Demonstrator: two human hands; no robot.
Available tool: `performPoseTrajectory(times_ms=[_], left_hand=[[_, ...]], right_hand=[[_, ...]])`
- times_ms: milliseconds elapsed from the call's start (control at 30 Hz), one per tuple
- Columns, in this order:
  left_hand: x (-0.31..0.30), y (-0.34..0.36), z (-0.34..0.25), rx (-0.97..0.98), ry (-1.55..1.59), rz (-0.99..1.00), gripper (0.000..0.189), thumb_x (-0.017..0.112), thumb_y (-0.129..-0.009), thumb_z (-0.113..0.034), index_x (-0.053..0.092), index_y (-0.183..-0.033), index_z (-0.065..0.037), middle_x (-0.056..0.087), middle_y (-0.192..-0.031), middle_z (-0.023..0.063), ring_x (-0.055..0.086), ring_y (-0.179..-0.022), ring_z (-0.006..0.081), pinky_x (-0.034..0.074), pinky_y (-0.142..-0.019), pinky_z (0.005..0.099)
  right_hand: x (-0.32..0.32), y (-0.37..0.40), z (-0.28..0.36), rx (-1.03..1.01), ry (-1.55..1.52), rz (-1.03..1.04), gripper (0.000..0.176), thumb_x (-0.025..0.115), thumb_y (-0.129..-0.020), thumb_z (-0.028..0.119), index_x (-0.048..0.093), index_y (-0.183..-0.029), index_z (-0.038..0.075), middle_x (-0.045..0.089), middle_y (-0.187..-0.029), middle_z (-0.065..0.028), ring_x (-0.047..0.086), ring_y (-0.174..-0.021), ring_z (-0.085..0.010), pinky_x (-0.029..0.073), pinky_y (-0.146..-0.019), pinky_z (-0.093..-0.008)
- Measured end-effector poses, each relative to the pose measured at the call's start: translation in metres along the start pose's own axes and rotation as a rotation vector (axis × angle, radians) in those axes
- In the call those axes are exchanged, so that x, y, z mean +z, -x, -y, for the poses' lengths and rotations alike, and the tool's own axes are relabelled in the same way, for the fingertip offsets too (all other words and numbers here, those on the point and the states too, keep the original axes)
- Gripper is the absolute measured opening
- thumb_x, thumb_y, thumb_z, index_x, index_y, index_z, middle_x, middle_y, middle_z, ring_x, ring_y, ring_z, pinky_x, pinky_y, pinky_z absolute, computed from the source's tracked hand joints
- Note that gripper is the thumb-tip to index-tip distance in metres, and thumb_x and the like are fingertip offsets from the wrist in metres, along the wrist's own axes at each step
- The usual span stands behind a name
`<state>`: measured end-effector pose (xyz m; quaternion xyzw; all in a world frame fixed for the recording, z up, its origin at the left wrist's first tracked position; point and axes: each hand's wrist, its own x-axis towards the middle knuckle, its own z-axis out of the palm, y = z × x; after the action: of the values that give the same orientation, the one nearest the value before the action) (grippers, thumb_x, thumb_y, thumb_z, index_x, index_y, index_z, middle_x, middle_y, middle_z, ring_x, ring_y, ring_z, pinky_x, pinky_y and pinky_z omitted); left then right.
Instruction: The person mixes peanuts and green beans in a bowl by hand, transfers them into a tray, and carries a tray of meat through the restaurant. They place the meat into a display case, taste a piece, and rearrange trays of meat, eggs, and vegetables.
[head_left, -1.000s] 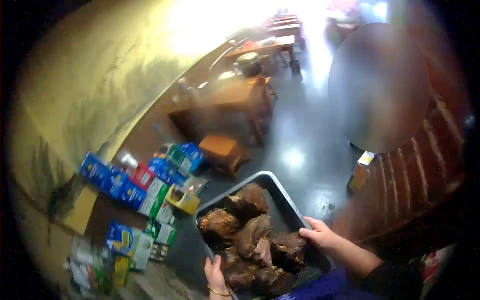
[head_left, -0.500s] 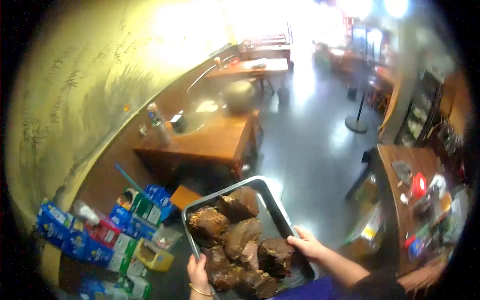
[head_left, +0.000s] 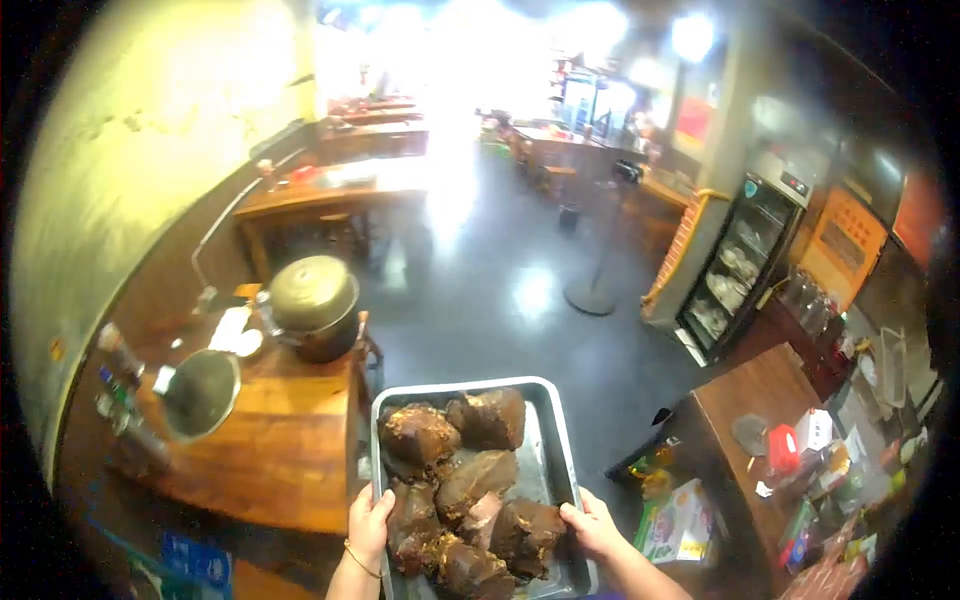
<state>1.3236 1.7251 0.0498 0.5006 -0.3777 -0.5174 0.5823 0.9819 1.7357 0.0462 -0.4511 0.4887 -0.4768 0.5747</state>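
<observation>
Left hand: grips tray by left rim, lower centre.
Right hand: grips right rim.
Meat chunks: lie mostly leftward; keep level, support left side firmly.

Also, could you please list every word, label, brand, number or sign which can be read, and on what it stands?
No text is readable.
Orange rectangular poster: characters, too blurred.
Green-and-white printed carton: too blurred.
Blue printed carton: too blurred.
Tall black glass-door fridge: panel marks, too small.
Silver rectangular metal tray: no lettering shows.
</observation>
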Motion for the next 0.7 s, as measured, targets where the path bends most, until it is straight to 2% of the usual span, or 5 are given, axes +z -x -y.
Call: performPoseTrajectory(times_ms=[33, 233, 267, 567, 700], left_hand=[[-0.01, 0.004, 0.004, -0.015, 0.043, 0.018, 0.024, 0.058, -0.09, -0.011, 0.057, -0.111, 0.0, 0.05, -0.081, -0.0078, 0.042, -0.071, 0.0029, 0.036, -0.063, 0.0184], [0.033, -0.221, 0.031, -0.086, 0.024, -0.005, 0.023, 0.059, -0.089, -0.009, 0.058, -0.11, 0.0, 0.05, -0.082, -0.0074, 0.043, -0.072, 0.0044, 0.037, -0.066, 0.0182], [0.045, -0.232, 0.016, -0.027, 0.042, -0.071, 0.021, 0.06, -0.088, -0.01, 0.058, -0.107, 0.0, 0.05, -0.082, -0.0072, 0.043, -0.073, 0.0044, 0.037, -0.067, 0.0181], [0.056, -0.463, -0.039, 0.011, 0.078, -0.134, 0.026, 0.058, -0.087, -0.009, 0.055, -0.112, -0.001, 0.041, -0.073, -0.0085, 0.037, -0.065, 0.0038, 0.031, -0.058, 0.0185], [0.065, -0.611, -0.044, 0.032, 0.079, -0.1, 0.041, 0.058, -0.087, -0.01, 0.049, -0.126, 0.001, 0.053, -0.093, -0.0029, 0.046, -0.08, 0.0065, 0.04, -0.074, 0.0211]], right_hand=[[0.013, 0.017, 0.008, 0.021, 0.03, -0.037, 0.042, 0.059, -0.085, 0.018, 0.051, -0.122, 0.0, 0.058, -0.102, -0.0039, 0.052, -0.09, -0.0124, 0.044, -0.082, -0.0291], [-0.017, -0.202, 0.005, 0.029, 0.32, -0.141, 0.037, 0.058, -0.082, 0.014, 0.055, -0.117, 0.002, 0.059, -0.088, -0.0026, 0.054, -0.083, -0.0122, 0.046, -0.074, -0.0281], [-0.006, -0.217, 0.034, 0.099, 0.084, -0.102, 0.038, 0.058, -0.081, 0.014, 0.056, -0.117, 0.002, 0.059, -0.091, -0.0023, 0.054, -0.085, -0.0124, 0.046, -0.075, -0.0283], [0.021, -0.496, 0.069, -0.058, 0.085, 0.049, 0.036, 0.06, -0.081, 0.016, 0.056, -0.113, 0.0, 0.059, -0.095, -0.0036, 0.052, -0.085, -0.0118, 0.044, -0.077, -0.0279], [0.039, -0.624, 0.094, -0.132, 0.142, -0.051, 0.029, 0.062, -0.081, 0.019, 0.057, -0.102, 0.0, 0.057, -0.087, -0.0022, 0.052, -0.08, -0.0117, 0.045, -0.071, -0.0285]])
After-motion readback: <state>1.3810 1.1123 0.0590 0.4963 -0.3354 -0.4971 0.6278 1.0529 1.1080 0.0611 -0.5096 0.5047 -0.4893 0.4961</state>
